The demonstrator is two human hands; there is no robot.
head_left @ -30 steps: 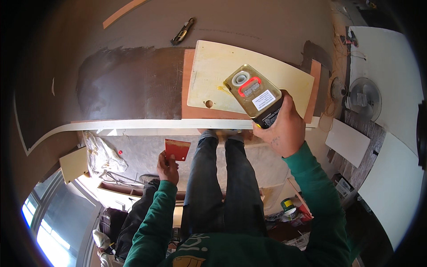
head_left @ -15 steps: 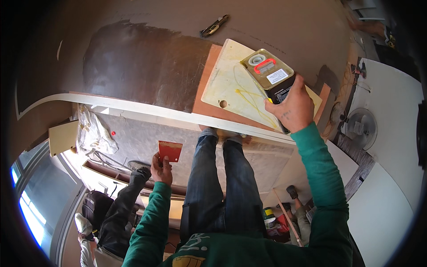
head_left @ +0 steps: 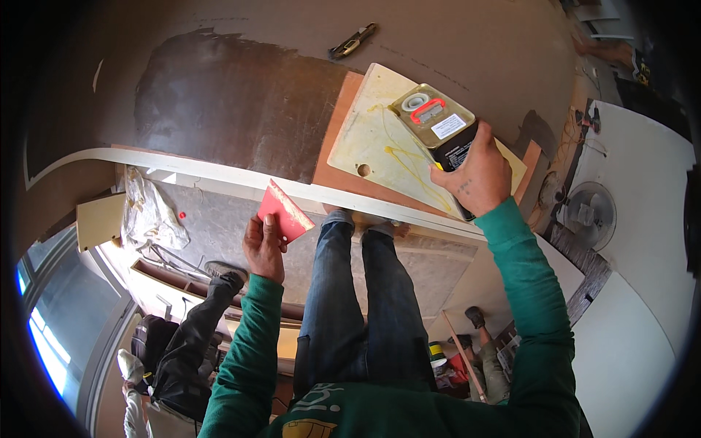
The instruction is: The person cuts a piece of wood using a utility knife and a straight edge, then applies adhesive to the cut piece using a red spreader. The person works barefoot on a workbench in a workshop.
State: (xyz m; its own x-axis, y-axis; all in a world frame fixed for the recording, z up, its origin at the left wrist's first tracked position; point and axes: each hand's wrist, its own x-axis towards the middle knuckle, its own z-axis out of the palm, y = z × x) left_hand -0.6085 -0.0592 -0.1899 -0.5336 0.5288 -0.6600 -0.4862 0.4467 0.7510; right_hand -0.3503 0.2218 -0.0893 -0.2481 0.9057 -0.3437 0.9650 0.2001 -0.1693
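In the head view, my right hand [head_left: 478,175] grips a rectangular metal tin [head_left: 434,120] with a red handle and round spout, tilted over a cream board [head_left: 350,150] with a round hole. Thin yellow liquid strands [head_left: 405,157] lie across that board, which rests on a reddish-brown sheet [head_left: 334,168] along the worktop's edge. My left hand [head_left: 264,244] holds a flat red scraper [head_left: 286,208] in front of that edge, apart from the board. A black utility knife [head_left: 353,41] lies on the brown surface [head_left: 248,87] above the board.
Co-workers' legs show at lower left [head_left: 186,328] and lower right [head_left: 489,358], another's leg [head_left: 606,51] at upper right. A fan [head_left: 591,215] and white panels [head_left: 628,321] are on the right. Plastic sheeting [head_left: 150,212] lies left, near a glass door [head_left: 69,328].
The tin has moved up slightly in view and yellow strands have spread on the board. My left hand has risen and turned the red scraper. Co-worker legs have appeared at right.
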